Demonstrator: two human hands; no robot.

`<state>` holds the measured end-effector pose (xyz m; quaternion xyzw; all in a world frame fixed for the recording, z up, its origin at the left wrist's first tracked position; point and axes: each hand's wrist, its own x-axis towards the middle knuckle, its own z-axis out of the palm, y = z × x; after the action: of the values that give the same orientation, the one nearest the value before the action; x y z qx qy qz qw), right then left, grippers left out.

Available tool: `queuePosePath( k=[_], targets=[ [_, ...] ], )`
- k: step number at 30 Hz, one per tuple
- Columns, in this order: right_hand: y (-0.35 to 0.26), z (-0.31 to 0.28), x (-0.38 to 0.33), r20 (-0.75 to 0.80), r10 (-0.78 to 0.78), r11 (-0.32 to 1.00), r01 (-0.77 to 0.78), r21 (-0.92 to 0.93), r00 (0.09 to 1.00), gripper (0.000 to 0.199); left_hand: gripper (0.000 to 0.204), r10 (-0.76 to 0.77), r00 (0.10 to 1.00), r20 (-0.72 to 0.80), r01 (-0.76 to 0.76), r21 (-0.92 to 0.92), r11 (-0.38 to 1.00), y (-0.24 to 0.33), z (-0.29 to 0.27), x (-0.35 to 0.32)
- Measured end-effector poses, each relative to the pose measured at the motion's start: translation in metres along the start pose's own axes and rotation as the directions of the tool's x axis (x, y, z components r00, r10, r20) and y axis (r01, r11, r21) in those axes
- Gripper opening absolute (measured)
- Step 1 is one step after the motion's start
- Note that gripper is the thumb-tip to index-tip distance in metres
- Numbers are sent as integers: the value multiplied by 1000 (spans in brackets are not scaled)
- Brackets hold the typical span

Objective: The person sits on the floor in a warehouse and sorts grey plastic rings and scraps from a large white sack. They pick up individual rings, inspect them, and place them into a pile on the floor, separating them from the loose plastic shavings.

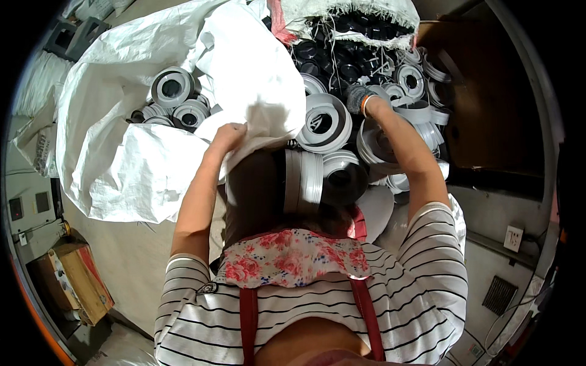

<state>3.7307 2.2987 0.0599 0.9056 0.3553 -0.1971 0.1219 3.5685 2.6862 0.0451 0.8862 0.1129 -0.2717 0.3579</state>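
Here the left hand (229,135) pinches the rim of a white woven sack (140,158), whose mouth gapes up toward the camera, its length running away to the upper left. Grey-and-white rings (174,88) lie inside it. The gloved right hand (360,97) reaches into a heap of rings (397,116); I cannot tell its grip.

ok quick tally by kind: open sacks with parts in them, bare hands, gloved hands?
Open sacks with parts inside: 2, the big white sack and the sack of black parts.
Bare hands: 1, the left hand, gripping the big white sack.
Gloved hands: 1, the right hand, among the rings.
Total: 4.
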Motion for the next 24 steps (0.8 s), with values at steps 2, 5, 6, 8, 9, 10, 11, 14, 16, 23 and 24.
queuePosePath(
  k=[2,5,6,8,9,10,11,14,16,23,24],
  targets=[
    [-3,2,-22,28,16,997,-14,-76,999,26,38,209,714,-668,-230,58,971,17,8,-26],
    [-7,-9,-50,-59,333,940,-327,96,941,33,24,221,838,-500,-479,-478,736,67,4,-66],
    [-7,-12,-54,-28,389,906,-377,192,921,44,20,365,857,-364,-516,-624,588,74,10,-66],
    [-20,-11,-72,-230,307,952,-294,90,924,26,25,879,413,-237,-851,245,465,97,24,-55],
    [-36,-33,-67,-39,437,896,-432,98,898,26,28,702,666,-253,-737,-72,672,117,39,-56],
    [-32,0,-84,-129,384,907,-346,241,915,45,31,494,854,-165,-517,-375,769,143,52,-58],
    [-45,-1,-88,-233,337,936,-298,188,912,35,35,526,796,-300,-587,-167,792,153,64,-46],
    [-64,4,-100,-303,159,985,-132,109,939,27,60,853,409,-325,-854,193,483,169,88,-11],
    [-95,-17,-120,-301,145,960,-60,274,942,25,69,893,405,197,-872,378,311,182,78,-22],
    [-155,-51,-163,-413,165,918,13,396,896,24,64,671,502,547,-617,769,-166,211,26,-43],
    [-155,-50,-169,-413,217,903,-22,428,885,25,54,813,195,549,-628,706,-327,198,20,-30]
  ],
)
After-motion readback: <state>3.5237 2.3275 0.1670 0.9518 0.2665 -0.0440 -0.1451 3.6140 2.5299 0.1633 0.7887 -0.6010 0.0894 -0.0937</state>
